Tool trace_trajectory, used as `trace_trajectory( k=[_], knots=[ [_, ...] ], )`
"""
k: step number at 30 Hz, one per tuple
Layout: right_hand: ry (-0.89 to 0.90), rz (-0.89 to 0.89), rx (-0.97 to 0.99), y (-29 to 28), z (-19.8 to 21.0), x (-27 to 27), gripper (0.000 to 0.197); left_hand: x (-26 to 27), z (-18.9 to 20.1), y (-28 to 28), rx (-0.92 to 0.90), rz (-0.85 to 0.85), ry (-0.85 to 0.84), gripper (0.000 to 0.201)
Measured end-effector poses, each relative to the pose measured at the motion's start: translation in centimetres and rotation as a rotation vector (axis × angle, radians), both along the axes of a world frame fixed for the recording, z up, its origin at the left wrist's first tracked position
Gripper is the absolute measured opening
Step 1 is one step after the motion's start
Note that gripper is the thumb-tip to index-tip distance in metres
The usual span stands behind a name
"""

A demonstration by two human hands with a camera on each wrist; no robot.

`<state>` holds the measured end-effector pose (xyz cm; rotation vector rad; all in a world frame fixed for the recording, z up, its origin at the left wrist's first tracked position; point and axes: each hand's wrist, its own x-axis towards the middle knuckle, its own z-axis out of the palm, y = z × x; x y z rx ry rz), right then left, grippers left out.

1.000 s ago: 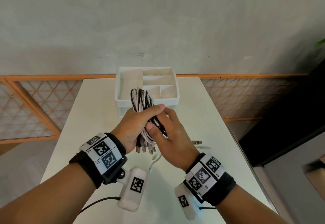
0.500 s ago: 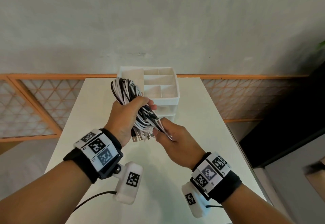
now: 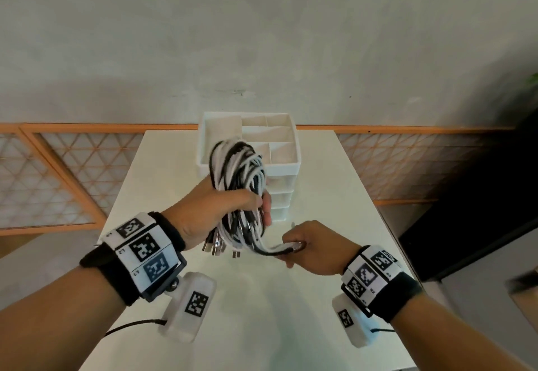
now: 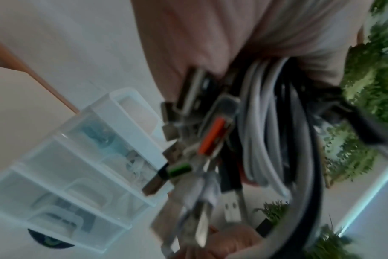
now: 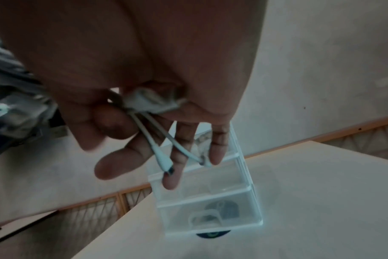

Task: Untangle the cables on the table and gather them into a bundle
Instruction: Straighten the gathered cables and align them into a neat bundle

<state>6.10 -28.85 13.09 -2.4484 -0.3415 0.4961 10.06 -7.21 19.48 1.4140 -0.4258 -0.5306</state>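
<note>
A bundle of black and white cables (image 3: 240,178) is held above the white table (image 3: 329,195), and my left hand (image 3: 233,204) grips it round the middle. The looped tops stand in front of the organiser; the plug ends (image 3: 217,246) hang below my fist. In the left wrist view the cables (image 4: 266,140) and several USB plugs (image 4: 199,122) fill the frame. My right hand (image 3: 302,246) sits lower right and pinches a few cable ends (image 3: 281,248) pulled out from the bundle. The right wrist view shows white cable ends (image 5: 159,154) held in my palm, lying along my fingers (image 5: 120,161).
A white drawer organiser (image 3: 279,166) with open top compartments stands at the table's far middle; its clear drawers (image 4: 73,175) hold small items. An orange lattice railing (image 3: 72,172) runs behind the table. A dark cabinet (image 3: 480,195) is on the right.
My left hand has turned the bundle more upright and to the right. My right hand has drawn a few cable ends out to the right, away from the bundle.
</note>
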Motion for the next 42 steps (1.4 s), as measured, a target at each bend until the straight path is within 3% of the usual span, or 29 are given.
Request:
trace_trajectory(
  k=[3,5,8,12,17,20,23,25,29,37,42],
  knots=[
    [-0.044,-0.066,-0.150,0.2,1.2,1.2,0.034,-0.7,-0.1,-0.9,0.306,-0.133,-0.105,0.017],
    [-0.071,-0.122,-0.152,0.6,2.1,1.8,0.032,-0.9,-0.5,-1.7,0.465,-0.133,-0.167,0.014],
    [-0.091,-0.100,-0.201,1.3,3.1,2.5,0.025,-1.3,-1.1,-3.0,0.537,-0.094,-0.175,0.018],
    [-0.036,-0.171,-0.171,1.9,3.8,2.9,0.018,-1.2,-2.2,-3.8,0.464,0.015,-0.136,0.044],
    [0.025,-0.164,-0.067,1.8,4.9,1.9,0.013,-1.3,-2.5,-3.7,0.429,0.026,-0.064,0.022],
    [0.110,-0.242,0.225,0.0,4.9,1.7,0.020,-0.8,-2.7,-2.9,0.372,0.159,0.046,0.029],
    [0.195,-0.318,0.508,-1.2,5.0,1.4,0.027,-0.4,-2.6,-2.5,0.266,0.217,0.162,0.005],
    [0.168,-0.329,0.507,-1.3,4.9,1.6,0.027,-0.1,-2.5,-2.4,0.218,0.222,0.213,0.003],
    [0.112,-0.312,0.403,-1.9,4.6,1.4,0.023,0.5,-2.5,-1.7,0.122,0.281,0.304,0.025],
    [-0.010,-0.431,0.748,2.0,5.0,1.2,0.022,0.3,-2.9,-2.3,0.040,0.240,0.269,0.029],
    [-0.237,-0.257,0.433,4.0,5.1,0.7,0.027,0.2,-2.9,-2.0,-0.065,0.304,0.335,0.042]
  ],
)
